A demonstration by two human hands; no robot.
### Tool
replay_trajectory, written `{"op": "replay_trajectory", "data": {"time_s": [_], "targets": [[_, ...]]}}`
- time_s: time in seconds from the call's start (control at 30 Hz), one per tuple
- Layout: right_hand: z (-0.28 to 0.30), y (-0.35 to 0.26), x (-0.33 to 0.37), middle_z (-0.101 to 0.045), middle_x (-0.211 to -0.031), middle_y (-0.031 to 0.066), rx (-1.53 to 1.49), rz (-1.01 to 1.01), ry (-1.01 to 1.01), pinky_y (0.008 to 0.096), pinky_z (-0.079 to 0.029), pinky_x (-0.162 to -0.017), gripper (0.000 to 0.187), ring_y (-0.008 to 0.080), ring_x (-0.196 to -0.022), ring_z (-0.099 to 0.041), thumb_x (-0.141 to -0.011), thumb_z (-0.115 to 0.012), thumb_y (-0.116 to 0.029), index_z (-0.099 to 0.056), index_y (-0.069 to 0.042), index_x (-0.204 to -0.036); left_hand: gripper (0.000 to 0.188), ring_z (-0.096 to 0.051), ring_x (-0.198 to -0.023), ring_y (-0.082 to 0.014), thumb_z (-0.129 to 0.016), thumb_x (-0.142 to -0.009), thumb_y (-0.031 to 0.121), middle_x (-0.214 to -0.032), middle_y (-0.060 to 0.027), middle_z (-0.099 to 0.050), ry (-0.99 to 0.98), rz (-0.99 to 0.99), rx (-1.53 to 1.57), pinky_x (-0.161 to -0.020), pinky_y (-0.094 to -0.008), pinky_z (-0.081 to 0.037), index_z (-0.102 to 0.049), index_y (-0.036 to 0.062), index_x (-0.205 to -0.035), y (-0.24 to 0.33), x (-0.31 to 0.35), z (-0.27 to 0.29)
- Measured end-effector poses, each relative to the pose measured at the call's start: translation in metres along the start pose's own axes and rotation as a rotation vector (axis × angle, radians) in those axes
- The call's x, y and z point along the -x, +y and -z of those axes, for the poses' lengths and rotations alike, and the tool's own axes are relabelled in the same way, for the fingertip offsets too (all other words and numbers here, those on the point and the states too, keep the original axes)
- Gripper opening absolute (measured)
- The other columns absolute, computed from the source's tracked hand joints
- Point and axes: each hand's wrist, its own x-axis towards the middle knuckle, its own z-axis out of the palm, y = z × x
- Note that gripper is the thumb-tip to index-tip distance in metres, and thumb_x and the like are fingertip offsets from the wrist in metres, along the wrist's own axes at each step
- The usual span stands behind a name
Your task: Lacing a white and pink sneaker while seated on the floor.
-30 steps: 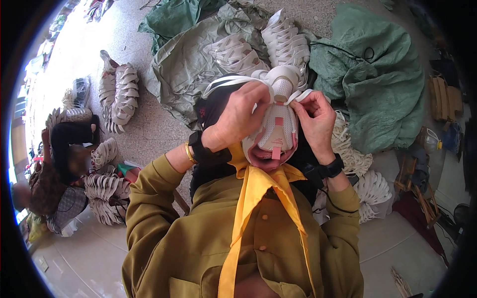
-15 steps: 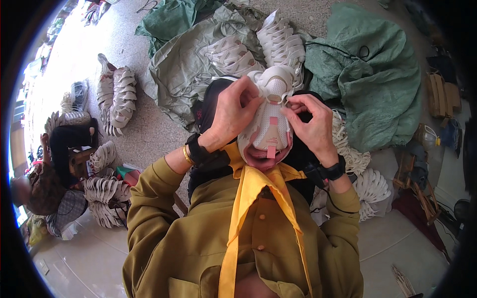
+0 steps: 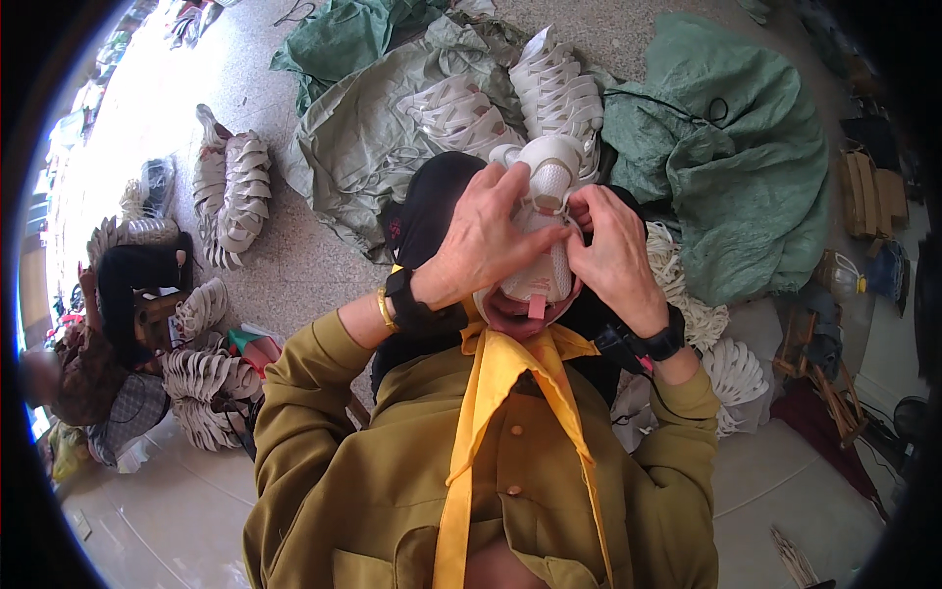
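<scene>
Above your lap point(image 3: 432, 191), near centre, sits a white mesh shoe point(image 3: 538, 278) with pink lining, rounded toe pointing far. Your left hand point(image 3: 481, 231) drapes over its upper, thumb outstretched; your right hand point(image 3: 610, 250) bends its fingers at the right edge. Whether these hands pinch anything, I cannot tell. Far off, ribbed white bundles point(image 3: 556, 93) rest by crinkled grey-green sheeting point(image 3: 343, 137).

I look through one head-worn fisheye, facing down from near above the left hand point(image 3: 483, 224) and right hand point(image 3: 615, 257).
</scene>
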Motion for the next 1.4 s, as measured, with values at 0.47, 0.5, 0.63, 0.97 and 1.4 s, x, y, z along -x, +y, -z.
{"op": "replay_trajectory", "data": {"time_s": [0.47, 0.5, 0.63, 0.97, 1.4], "targets": [[0.007, -0.004, 0.007, -0.068, -0.086, 0.0146, -0.193, 0.002, 0.027, 0.0389, -0.055, -0.067, 0.011, 0.0294, -0.077, -0.071, -0.083, -0.068, 0.005, -0.065, 0.002, -0.093, 0.039, -0.057, -0.089, -0.0371, -0.08, -0.076, 0.017, -0.092, -0.0172, -0.055, 0.058, -0.053, -0.057, -0.075, -0.0458, -0.048, -0.057, 0.001, -0.102, 0.0, 0.005, -0.008], [0.008, -0.006, 0.008, -0.068, -0.087, 0.0146, -0.183, 0.01, 0.018, 0.039, -0.055, -0.068, 0.011, 0.0291, -0.078, -0.071, -0.083, -0.068, 0.006, -0.065, 0.001, -0.093, 0.04, -0.056, -0.093, -0.0401, -0.079, -0.076, 0.017, -0.094, -0.0191, -0.055, 0.046, -0.049, -0.066, -0.078, -0.0483, -0.048, -0.058, 0.0016, -0.106, 0.0, 0.006, -0.008], [0.008, -0.01, 0.011, -0.067, -0.093, 0.0146, 0.081, 0.245, 0.034, 0.0393, -0.056, -0.074, 0.015, 0.0295, -0.088, -0.068, -0.082, -0.067, 0.004, -0.066, 0.001, -0.096, 0.039, -0.056, -0.092, -0.0398, -0.079, -0.077, 0.018, -0.093, -0.0191, -0.055, 0.092, -0.075, -0.052, -0.078, -0.0482, -0.047, -0.058, 0.0017, -0.105, -0.002, 0.01, -0.011], [0.004, -0.009, 0.01, -0.062, -0.094, 0.0143, 0.336, 0.387, -0.003, 0.0402, -0.057, -0.079, 0.02, 0.032, -0.092, -0.064, -0.081, -0.064, 0.002, -0.064, 0.0, -0.101, 0.038, -0.058, -0.084, -0.0322, -0.082, -0.076, 0.016, -0.091, -0.015, -0.054, 0.038, -0.118, 0.017, -0.073, -0.0413, -0.05, -0.056, 0.0, -0.1, -0.01, 0.015, -0.002], [0.006, -0.013, 0.004, -0.057, -0.098, 0.0104, 0.394, 0.535, 0.072, 0.0364, -0.055, -0.079, 0.013, 0.0267, -0.095, -0.059, -0.084, -0.062, -0.003, -0.062, -0.001, -0.097, 0.032, -0.058, -0.09, -0.04, -0.072, -0.074, 0.011, -0.09, -0.0186, -0.058, -0.029, -0.123, -0.188, -0.078, -0.0461, -0.048, -0.054, -0.0016, -0.098, 0.004, 0.015, 0.014]]}}
